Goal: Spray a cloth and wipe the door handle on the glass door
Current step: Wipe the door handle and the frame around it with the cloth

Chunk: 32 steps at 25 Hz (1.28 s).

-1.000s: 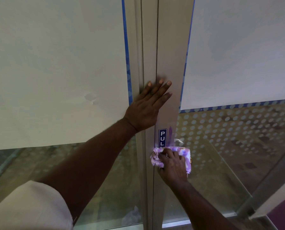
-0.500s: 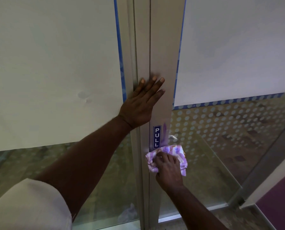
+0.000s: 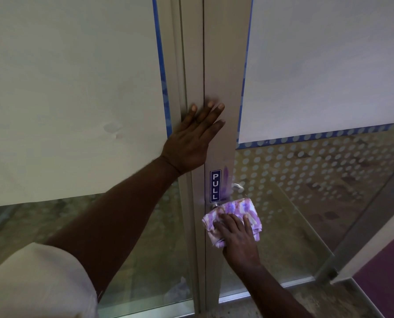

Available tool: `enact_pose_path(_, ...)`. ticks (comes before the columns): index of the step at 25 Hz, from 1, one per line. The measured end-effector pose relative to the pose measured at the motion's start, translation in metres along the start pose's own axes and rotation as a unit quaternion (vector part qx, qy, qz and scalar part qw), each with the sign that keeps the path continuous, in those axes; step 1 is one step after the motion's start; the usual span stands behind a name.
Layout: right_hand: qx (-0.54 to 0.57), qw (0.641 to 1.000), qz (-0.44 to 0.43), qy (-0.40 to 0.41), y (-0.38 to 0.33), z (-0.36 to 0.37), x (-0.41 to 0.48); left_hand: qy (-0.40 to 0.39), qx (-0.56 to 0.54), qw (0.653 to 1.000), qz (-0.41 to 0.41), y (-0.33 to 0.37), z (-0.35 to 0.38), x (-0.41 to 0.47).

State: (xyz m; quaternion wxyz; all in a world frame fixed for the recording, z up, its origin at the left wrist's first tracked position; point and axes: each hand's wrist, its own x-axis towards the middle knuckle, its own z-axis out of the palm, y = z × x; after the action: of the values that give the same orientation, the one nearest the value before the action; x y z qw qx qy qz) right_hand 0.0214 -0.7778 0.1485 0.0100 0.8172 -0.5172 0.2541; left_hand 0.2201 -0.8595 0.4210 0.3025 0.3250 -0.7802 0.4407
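One door handle [image 3: 215,205], a small round metal stub, protrudes from the brushed-metal door stile [image 3: 223,72] just below one blue PULL sticker [image 3: 215,185]. One crumpled cloth [image 3: 248,208], soft, purple-and-white patterned, covers the rest of the handle. The right hand [image 3: 238,239] presses the cloth, fingers curled over it. The left hand [image 3: 189,140] lies flat and unclenched across the stile seam, grasping nothing. Two paper sheets [image 3: 65,88] cover the glass door [image 3: 283,193], dotted with frosting.
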Motion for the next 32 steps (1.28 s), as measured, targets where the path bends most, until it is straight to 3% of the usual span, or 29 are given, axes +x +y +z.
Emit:
enact_pose_path(4, 0.014, 1.000, 0.011, 0.025, 0.007, -0.001, -0.007, -0.004, 0.001, 1.000, 0.007, 0.000, 0.002, 0.000)
enact_pose_path(11, 0.041, 0.987, 0.140, 0.060, 0.025, -0.015, -0.005, -0.012, 0.008, 1.000, 0.006, -0.001, 0.003, 0.000)
enact_pose_path(19, 0.190, 0.948, 0.233, 0.103, 0.033, -0.013, 0.002, -0.009, 0.014, 1.000, 0.007, 0.001, 0.000, 0.000)
enact_pose_path(24, 0.286, 0.899, 0.289, 0.160, 0.025, -0.010, -0.001, -0.004, 0.015, 1.000, 0.008, 0.001, 0.001, 0.000)
enact_pose_path(29, 0.470, 0.779, 0.349, 0.224, 0.011, -0.010, -0.005, -0.009, 0.008, 1.000, 0.006, 0.001, 0.002, -0.001)
enact_pose_path(32, 0.491, 0.754, 0.363, 0.241, 0.001, -0.013, -0.010, -0.013, 0.003, 1.000, 0.007, 0.001, 0.003, -0.001)
